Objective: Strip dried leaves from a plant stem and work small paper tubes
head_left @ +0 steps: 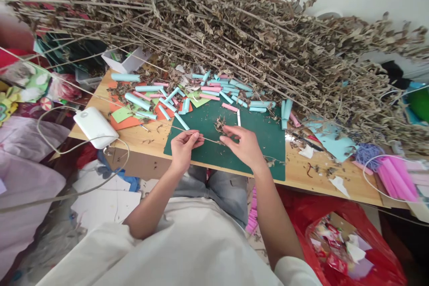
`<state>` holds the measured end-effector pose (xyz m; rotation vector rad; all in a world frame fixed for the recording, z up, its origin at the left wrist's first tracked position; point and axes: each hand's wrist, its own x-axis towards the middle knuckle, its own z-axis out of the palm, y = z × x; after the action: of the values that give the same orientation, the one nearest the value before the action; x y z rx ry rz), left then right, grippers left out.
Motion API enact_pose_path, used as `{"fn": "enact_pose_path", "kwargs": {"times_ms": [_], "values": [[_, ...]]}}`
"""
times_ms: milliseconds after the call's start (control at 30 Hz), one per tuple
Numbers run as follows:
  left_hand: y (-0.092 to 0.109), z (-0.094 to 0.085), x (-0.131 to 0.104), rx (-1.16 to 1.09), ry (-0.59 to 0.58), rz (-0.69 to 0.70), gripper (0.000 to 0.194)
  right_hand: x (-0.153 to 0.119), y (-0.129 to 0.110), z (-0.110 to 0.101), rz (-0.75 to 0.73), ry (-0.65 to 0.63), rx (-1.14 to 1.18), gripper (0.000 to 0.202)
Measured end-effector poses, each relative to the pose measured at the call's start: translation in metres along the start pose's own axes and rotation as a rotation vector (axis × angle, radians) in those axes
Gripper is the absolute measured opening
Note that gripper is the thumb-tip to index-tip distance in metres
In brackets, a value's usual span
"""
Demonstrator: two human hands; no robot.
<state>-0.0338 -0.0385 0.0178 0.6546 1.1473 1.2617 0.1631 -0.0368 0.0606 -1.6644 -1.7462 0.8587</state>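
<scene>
A thin dried stem (209, 140) runs slantwise above the green cutting mat (264, 134). My left hand (183, 146) is closed on it, thumb against the fingers. At the stem's right end is my right hand (243, 145), its thumb and fingertips curved together around a crumpled bunch of dried leaves (220, 124); how firmly they grip it is hard to see. Just beyond that hand, a small white paper tube (238, 118) and a pink paper tube (229, 107) lie on the mat. Leaf crumbs are scattered about both hands.
A big heap of dried stalks (214, 22) spans the back. Blue paper tubes (137, 101) and pink ones lie before it. On the left, a white power bank (95, 127) trails a cable. A black pen (306, 141) and purple yarn (368, 155) lie right, above a red bag (301, 214).
</scene>
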Motion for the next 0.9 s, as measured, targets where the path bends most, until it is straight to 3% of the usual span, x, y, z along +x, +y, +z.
{"fn": "enact_pose_path", "kwargs": {"times_ms": [100, 167, 333, 533, 667, 767, 900], "values": [[0.001, 0.002, -0.001, -0.001, 0.007, 0.0, 0.034, -0.01, -0.005, 0.0, -0.018, -0.076, 0.024, 0.024], [0.001, 0.005, -0.004, -0.007, -0.009, -0.01, 0.036, -0.014, -0.008, 0.003, -0.033, -0.06, 0.055, 0.018], [-0.004, 0.014, -0.011, -0.018, -0.104, -0.093, 0.035, -0.016, -0.015, 0.016, -0.053, 0.005, 0.14, 0.017], [-0.006, 0.011, -0.01, -0.01, -0.026, -0.043, 0.033, 0.002, -0.004, 0.017, 0.107, 0.145, 0.159, 0.018], [-0.005, 0.007, -0.009, 0.002, -0.016, -0.039, 0.035, 0.014, 0.003, 0.007, 0.063, 0.174, 0.129, 0.029], [-0.003, 0.005, -0.008, 0.004, -0.007, -0.024, 0.035, 0.008, 0.002, -0.001, 0.031, 0.115, 0.092, 0.035], [-0.001, 0.003, -0.005, -0.005, 0.019, -0.01, 0.032, -0.007, -0.002, -0.004, -0.018, -0.081, 0.082, 0.044]]}}
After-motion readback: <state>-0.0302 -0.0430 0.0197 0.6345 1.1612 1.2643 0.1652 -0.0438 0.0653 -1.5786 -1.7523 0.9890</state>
